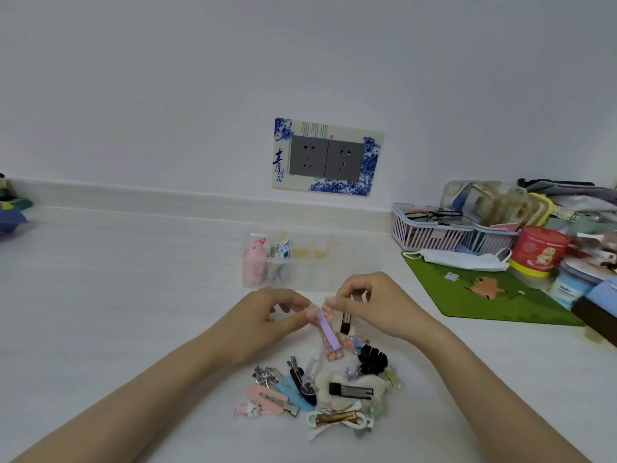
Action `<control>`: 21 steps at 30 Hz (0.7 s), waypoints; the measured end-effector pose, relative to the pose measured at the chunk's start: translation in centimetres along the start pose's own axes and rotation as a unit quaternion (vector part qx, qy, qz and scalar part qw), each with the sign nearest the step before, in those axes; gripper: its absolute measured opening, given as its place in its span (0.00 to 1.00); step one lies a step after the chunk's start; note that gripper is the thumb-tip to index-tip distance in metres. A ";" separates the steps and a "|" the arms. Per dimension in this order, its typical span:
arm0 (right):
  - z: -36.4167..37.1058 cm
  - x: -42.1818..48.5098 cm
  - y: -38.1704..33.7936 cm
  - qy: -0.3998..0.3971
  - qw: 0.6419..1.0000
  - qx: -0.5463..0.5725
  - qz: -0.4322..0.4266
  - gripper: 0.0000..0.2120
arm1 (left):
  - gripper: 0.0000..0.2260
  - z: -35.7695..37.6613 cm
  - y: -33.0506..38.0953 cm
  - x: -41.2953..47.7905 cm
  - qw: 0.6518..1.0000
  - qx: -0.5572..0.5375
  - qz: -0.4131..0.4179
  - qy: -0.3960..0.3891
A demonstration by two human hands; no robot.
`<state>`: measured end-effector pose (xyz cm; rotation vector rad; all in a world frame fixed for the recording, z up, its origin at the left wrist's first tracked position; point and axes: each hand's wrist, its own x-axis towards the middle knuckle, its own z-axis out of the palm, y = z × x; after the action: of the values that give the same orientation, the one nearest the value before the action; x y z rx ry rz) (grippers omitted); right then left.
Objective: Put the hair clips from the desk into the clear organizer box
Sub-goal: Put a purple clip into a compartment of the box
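At the centre of the frame we see the fingertips (302, 305) of the left hand (267, 315) and those of the right hand (370, 305) meeting over a lilac hair clip (328, 329). Both hands pinch its upper end between curled fingers and thumb. The clip hangs tilted, its lower end towards the bottom of the frame. A clear clip filled with pastel bits sits against it; we cannot tell whether the two are joined. Both hands are raised above the desk (133, 295) with knuckles up and wrists slightly bent. The bare forearms run out to the lower left and lower right corners.

Just below the hands, at lower centre, lies the pile of hair clips (320, 392): a black claw clip (372, 359), a cream plush bow (347, 389), and pink, blue and metal clips overlapping.

Just above the hands stands the clear organizer box (307, 272). Its leftmost compartment holds a pink plush clip (255, 262), and the next holds small patterned clips (280, 250).

Towards the right edge we find a green mat (484, 299), a white face mask (467, 259), a pink basket (430, 232) and a red tin (537, 252). A double wall socket (327, 158) sits above the box.
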<state>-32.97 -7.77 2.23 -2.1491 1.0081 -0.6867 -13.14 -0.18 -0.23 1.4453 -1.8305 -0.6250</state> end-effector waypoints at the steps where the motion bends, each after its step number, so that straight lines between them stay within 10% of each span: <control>1: 0.2 0.1 -0.2 0.033 0.999 0.043 0.000 0.07 | 0.14 0.1 0.0 0.1 1.000 -0.026 -0.007 -0.003; 11: 1.9 0.3 -1.3 0.134 0.970 0.204 0.014 0.11 | 0.17 -1.0 1.2 0.3 0.973 -0.213 -0.073 0.051; 21: 2.9 0.5 -2.4 0.063 0.961 0.269 0.024 0.07 | 0.11 -1.1 0.4 0.9 0.968 -0.221 -0.066 0.099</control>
<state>-29.59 -6.00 2.19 -1.6184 0.8164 -0.9589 -12.61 -0.86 0.98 1.2784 -1.3419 -0.8592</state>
